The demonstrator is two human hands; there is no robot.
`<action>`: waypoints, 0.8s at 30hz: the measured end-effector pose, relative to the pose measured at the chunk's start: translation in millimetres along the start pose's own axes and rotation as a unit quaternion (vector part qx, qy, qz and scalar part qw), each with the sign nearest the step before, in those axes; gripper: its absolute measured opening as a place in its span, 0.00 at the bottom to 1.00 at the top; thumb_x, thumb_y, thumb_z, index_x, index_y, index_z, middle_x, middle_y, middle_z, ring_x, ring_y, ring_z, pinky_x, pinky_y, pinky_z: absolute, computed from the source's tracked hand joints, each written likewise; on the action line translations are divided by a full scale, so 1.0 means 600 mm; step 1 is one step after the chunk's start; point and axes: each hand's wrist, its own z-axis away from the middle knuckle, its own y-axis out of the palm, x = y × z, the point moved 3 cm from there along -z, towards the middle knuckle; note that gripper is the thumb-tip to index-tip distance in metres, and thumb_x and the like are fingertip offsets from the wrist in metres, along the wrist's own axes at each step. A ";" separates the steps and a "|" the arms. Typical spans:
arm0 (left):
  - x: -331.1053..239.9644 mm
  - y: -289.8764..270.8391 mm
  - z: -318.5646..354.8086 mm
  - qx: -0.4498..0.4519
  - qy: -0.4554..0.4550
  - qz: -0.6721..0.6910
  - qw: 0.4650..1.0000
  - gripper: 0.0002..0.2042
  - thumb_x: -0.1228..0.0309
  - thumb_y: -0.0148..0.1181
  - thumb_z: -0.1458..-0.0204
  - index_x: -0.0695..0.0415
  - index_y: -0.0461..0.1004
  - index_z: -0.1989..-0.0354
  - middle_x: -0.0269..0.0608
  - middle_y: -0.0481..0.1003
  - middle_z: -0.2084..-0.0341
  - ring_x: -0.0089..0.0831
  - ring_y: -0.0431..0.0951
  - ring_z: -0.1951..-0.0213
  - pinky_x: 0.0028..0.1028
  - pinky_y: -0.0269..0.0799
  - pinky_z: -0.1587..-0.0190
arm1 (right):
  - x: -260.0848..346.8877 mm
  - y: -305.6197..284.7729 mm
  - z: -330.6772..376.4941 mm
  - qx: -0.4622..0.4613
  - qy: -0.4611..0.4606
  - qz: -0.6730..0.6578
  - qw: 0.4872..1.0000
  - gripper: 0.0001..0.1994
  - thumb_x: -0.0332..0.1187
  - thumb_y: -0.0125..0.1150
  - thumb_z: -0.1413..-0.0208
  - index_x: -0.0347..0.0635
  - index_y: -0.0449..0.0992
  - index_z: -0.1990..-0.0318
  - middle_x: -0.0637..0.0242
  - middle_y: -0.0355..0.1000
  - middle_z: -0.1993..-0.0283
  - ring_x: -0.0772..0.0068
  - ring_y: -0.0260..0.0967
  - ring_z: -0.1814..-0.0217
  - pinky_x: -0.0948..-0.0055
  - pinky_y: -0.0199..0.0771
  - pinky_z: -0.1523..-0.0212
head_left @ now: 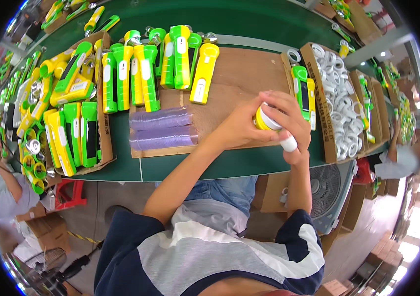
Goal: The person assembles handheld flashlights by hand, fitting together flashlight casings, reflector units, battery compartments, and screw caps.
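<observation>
Over the right part of the cardboard sheet (249, 69), both hands meet around a flashlight head with a yellow body (259, 121) and a white ring (270, 116). My left hand (242, 124) is closed on the yellow part, its thumb pressed along the near side. From the right, my right hand (293, 121) wraps over the white ring, and its fingers cover much of it. A white wrap (289, 143) sits on a digit of the right hand. The rest of the flashlight is hidden by the hands. One yellow flashlight (204, 74) lies to their left.
Green-and-yellow flashlights (144, 74) lie along the sheet's left side, by purple rolled stacks (163, 129). An open carton (105, 93) of flashlights stands left. At right are two flashlights (301, 93) and a carton of white rings (341, 103). A fan (324, 190) stands below the table edge.
</observation>
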 end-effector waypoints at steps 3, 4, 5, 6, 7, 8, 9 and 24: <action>0.004 0.002 0.003 -0.007 0.087 -0.037 0.996 0.39 0.62 0.78 0.63 0.58 0.65 0.41 0.46 0.77 0.54 0.40 0.79 0.54 0.35 0.75 0.52 | -0.010 -0.007 0.011 -0.007 0.002 0.023 1.000 0.18 0.37 0.50 0.37 0.34 0.78 0.49 0.47 0.73 0.45 0.45 0.68 0.40 0.55 0.67 0.40; 0.004 0.005 0.006 -0.011 0.088 -0.037 0.995 0.39 0.62 0.78 0.63 0.58 0.65 0.41 0.46 0.77 0.54 0.40 0.79 0.54 0.35 0.75 0.52 | -0.015 -0.009 0.016 -0.019 0.005 0.057 0.998 0.18 0.37 0.51 0.38 0.34 0.78 0.48 0.47 0.74 0.45 0.45 0.67 0.39 0.55 0.66 0.39; 0.006 0.008 0.012 -0.043 0.059 -0.098 0.993 0.39 0.63 0.78 0.62 0.58 0.64 0.41 0.46 0.77 0.56 0.40 0.80 0.56 0.36 0.76 0.53 | -0.018 -0.007 0.023 -0.016 0.003 0.056 0.998 0.18 0.37 0.51 0.38 0.34 0.78 0.48 0.47 0.74 0.45 0.45 0.67 0.39 0.55 0.66 0.39; 0.009 0.007 0.015 -0.074 0.029 -0.158 0.984 0.39 0.63 0.77 0.61 0.57 0.63 0.40 0.45 0.78 0.57 0.41 0.81 0.59 0.37 0.76 0.54 | -0.019 -0.006 0.031 -0.026 0.005 0.046 0.999 0.18 0.37 0.52 0.38 0.34 0.78 0.48 0.47 0.74 0.45 0.44 0.67 0.38 0.55 0.66 0.39; 0.012 0.009 0.014 -0.072 0.029 -0.161 0.984 0.39 0.63 0.77 0.61 0.57 0.63 0.40 0.45 0.78 0.57 0.41 0.81 0.59 0.37 0.76 0.54 | -0.017 -0.007 0.038 -0.040 0.009 0.036 0.999 0.18 0.36 0.53 0.39 0.34 0.78 0.48 0.47 0.74 0.44 0.43 0.67 0.38 0.55 0.66 0.38; 0.018 0.011 0.015 -0.060 0.017 -0.192 0.979 0.37 0.63 0.76 0.59 0.57 0.63 0.40 0.44 0.78 0.60 0.39 0.81 0.63 0.36 0.77 0.59 | -0.014 -0.007 0.038 -0.043 0.008 0.036 0.998 0.18 0.36 0.53 0.39 0.34 0.78 0.48 0.47 0.74 0.44 0.43 0.67 0.38 0.55 0.66 0.38; 0.021 0.013 0.016 -0.046 0.006 -0.223 0.974 0.36 0.63 0.75 0.57 0.57 0.63 0.40 0.42 0.79 0.62 0.36 0.81 0.68 0.35 0.78 0.64 | -0.010 -0.006 0.037 -0.055 0.014 0.026 0.998 0.18 0.35 0.52 0.39 0.35 0.77 0.47 0.47 0.73 0.43 0.41 0.67 0.37 0.53 0.65 0.37; -0.149 0.058 0.071 0.017 -0.065 -0.293 0.954 0.29 0.66 0.68 0.55 0.59 0.66 0.44 0.54 0.79 0.71 0.57 0.79 0.69 0.46 0.76 0.66 | 0.078 -0.034 -0.051 0.034 0.158 -0.141 0.977 0.28 0.45 0.50 0.40 0.26 0.71 0.43 0.44 0.71 0.40 0.46 0.70 0.38 0.61 0.66 0.37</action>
